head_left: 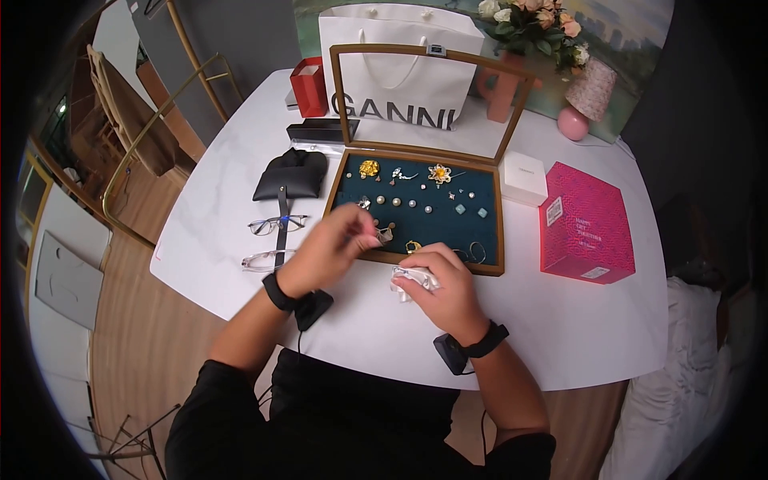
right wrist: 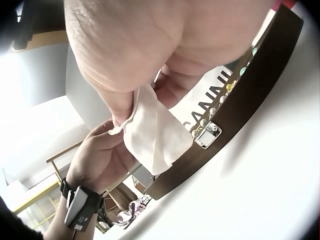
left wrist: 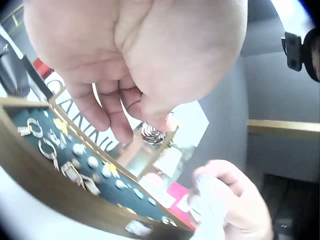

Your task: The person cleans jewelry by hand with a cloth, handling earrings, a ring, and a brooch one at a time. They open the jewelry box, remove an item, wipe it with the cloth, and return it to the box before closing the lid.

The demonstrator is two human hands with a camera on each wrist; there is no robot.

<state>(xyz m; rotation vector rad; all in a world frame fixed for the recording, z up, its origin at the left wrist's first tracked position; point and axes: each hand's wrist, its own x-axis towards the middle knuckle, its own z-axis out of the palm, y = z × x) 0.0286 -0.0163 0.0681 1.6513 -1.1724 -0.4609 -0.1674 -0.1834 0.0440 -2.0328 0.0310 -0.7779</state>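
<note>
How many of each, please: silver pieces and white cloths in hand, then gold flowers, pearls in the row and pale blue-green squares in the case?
Silver pieces in hand: 1
White cloths in hand: 1
Gold flowers: 2
Pearls in the row: 4
Pale blue-green squares: 2
Total: 10

Jewelry case (head_left: 444,228) between eyeglasses (head_left: 264,227), left, and box (head_left: 588,228), right — paper bag (head_left: 396,32) behind, all on a table (head_left: 212,216).

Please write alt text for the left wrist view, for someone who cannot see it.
The left hand pinches a coiled silver ornament near an open wooden jewellery case, while the right hand holds a white cloth.
</note>
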